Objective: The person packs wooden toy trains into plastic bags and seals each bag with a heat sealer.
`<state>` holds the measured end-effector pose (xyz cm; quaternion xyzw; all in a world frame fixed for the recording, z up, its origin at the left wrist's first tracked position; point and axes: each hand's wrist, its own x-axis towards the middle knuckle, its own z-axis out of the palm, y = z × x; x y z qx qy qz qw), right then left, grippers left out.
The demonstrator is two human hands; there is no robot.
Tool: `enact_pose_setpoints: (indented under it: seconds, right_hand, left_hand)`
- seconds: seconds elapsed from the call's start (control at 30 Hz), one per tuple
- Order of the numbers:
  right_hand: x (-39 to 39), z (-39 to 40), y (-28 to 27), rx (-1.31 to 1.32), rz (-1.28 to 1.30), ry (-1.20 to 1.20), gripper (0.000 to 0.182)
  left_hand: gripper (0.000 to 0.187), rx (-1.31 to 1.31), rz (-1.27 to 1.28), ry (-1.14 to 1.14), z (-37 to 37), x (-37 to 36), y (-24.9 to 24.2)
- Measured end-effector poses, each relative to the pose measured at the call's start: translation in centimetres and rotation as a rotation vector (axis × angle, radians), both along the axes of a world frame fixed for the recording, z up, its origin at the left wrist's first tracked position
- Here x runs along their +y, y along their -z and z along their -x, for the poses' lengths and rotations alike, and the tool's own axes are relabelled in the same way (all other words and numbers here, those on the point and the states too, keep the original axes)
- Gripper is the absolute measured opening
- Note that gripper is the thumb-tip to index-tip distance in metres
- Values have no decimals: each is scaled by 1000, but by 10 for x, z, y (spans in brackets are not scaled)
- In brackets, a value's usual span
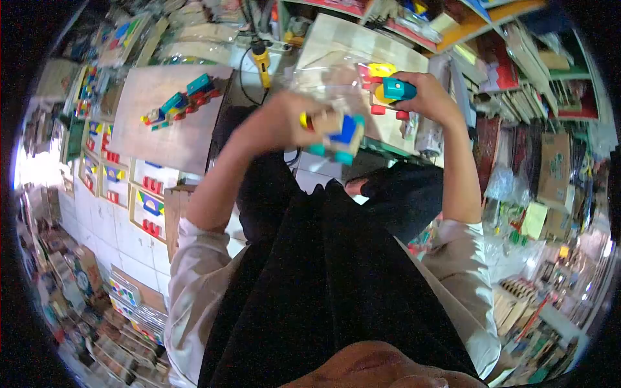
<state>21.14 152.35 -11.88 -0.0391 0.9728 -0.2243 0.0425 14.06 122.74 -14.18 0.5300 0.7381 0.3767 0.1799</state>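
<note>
My left hand (284, 121), smeared by motion, is closed around a wooden toy train car (343, 132) with a blue block and teal wheels. It hangs above the gap between the two boards. My right hand (427, 97) grips a toy train engine (397, 89) by its teal top part. Yellow parts, a pale wooden base and red wheels show on this engine, which is over the right-hand board (333, 48). Some clear plastic film (323, 77) lies on that board beside the engine.
On the left board (145, 123) stands an assembled toy train (181, 103) in teal, red and blue. Wooden trays (152, 207) of colored blocks are on the floor at left. A yellow-bodied power tool (261, 63) with a cord hangs between the boards. Shelves (511, 77) line the right.
</note>
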Motion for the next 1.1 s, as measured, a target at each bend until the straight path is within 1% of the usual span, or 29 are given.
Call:
enact_pose_setpoints:
  seconds: [0.03,0.07,0.1,0.13,0.17,0.2,0.23,0.27,0.3,0.33,0.4,0.43,0.47,0.5,0.53,0.57,0.67,0.7,0.73,0.8,0.83,0.9,0.93,0.97,1.0,1.03,1.1]
  right_hand:
    - [10,-7,8,-4,31,27,49]
    - [15,-15,3,-79,96,96,51]
    - [23,-25,2,-80,103,126,51]
    - [31,-34,2,-52,138,154,51]
    - [37,-43,0,-24,171,180,52]
    - [39,-53,-6,-41,121,265,51]
    - [43,-64,-8,-45,122,283,51]
    - [48,-73,-10,-45,188,315,50]
    - [52,-83,-12,-42,253,344,50]
    - [55,-93,-15,6,211,354,51]
    - [64,-110,-8,31,241,392,50]
    - [69,-118,-2,51,273,423,50]
    - [71,-122,-1,59,232,414,51]
    - [73,-124,-1,62,233,415,51]
    - [73,-128,-2,50,238,465,51]
    - [72,-130,-3,37,245,513,51]
    - [79,-129,-7,72,261,514,51]
    - [80,-128,-7,70,286,523,52]
    - [83,-123,-4,86,257,500,52]
    - [80,-107,-1,120,293,461,52]
    - [76,-97,-1,157,324,428,52]
    - [64,-72,2,149,284,388,52]
    - [58,-59,7,190,281,307,52]
    - [50,-46,11,230,279,227,51]
    - [39,-33,14,209,279,200,50]
    - [29,-19,18,100,355,158,54]
    - [4,5,32,45,475,86,54]
  left_hand:
    - [46,-149,31,95,-16,8,16]
    - [47,-129,9,196,-34,21,37]
    - [47,-179,93,248,-55,38,55]
    - [47,-60,9,258,-75,56,76]
    - [41,-85,96,264,-86,75,92]
    - [33,-111,267,301,-87,102,101]
    - [29,-50,210,231,-89,121,113]
    - [31,34,266,159,-83,144,126]
    - [32,58,241,46,-79,160,124]
    - [31,181,325,2,-71,178,125]
    - [37,328,503,-52,-52,210,168]
    - [37,332,501,-49,-48,217,170]
    - [37,346,542,-50,-45,220,166]
    - [38,359,584,-52,-42,221,162]
    - [38,361,586,-53,-42,218,160]
    - [36,365,468,-64,-46,208,139]
    - [34,341,152,-127,-45,161,81]
    - [32,458,207,-202,-37,142,63]
    - [29,574,264,-279,-27,122,52]
    - [21,594,543,-476,-6,91,57]
    - [19,591,553,-523,9,71,80]
    - [27,281,653,-376,34,48,90]
    - [27,274,652,-382,41,42,97]
    - [33,233,439,-356,46,37,106]
    - [39,191,228,-331,48,34,107]
    - [39,182,226,-341,50,35,110]
    - [56,149,41,-432,50,46,100]
